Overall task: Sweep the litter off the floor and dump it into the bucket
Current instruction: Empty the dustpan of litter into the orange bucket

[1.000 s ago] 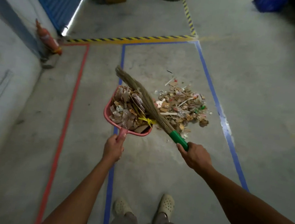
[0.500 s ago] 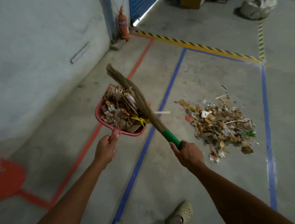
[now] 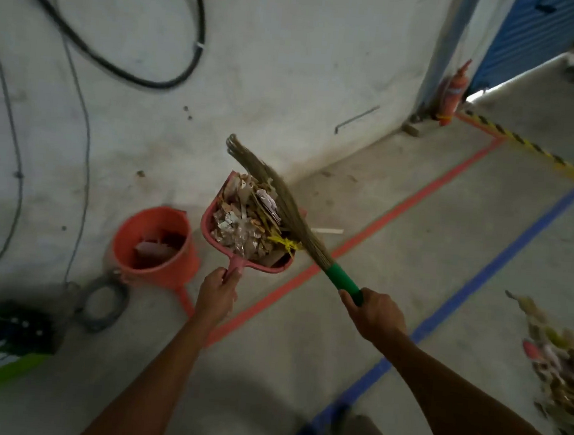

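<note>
left grip point(image 3: 219, 294) curled round dustpan point(image 3: 235, 264) handle, forearm reaching up centre frame | right grip point(image 3: 372, 313) clasps broom point(image 3: 292, 217) handle, bristles across litter point(image 3: 243, 226) | bucket point(image 3: 171, 271) just left

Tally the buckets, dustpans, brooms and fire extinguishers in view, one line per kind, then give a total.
bucket: 1
dustpan: 1
broom: 1
fire extinguisher: 1
Total: 4
</note>
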Demonstrator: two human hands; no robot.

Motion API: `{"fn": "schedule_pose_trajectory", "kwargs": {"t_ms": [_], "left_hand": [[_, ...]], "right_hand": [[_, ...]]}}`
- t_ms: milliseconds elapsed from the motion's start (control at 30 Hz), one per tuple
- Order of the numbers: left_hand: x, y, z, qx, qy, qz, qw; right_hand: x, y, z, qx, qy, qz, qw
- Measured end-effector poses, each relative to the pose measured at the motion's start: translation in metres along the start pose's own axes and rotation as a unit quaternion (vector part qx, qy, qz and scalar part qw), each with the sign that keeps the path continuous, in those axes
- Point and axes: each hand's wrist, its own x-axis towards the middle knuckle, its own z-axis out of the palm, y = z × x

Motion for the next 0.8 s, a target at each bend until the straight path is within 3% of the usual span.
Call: {"fn": "schedule_pose_trajectory", "kwargs": {"t_ms": [467, 800], "left_hand": [[0.095, -0.042, -0.130, -0.048, 0.212, -0.128, 0.968], [0.181, -0.078, -0.200, -0.115, 0.249, -0.251, 0.928]], "right_hand": [[0.174, -0.219, 0.033, -0.069, -0.116, -0.216, 0.967], [0.262, -0.353, 0.059, -0.122, -0.180, -0.258, 0.941]]}}
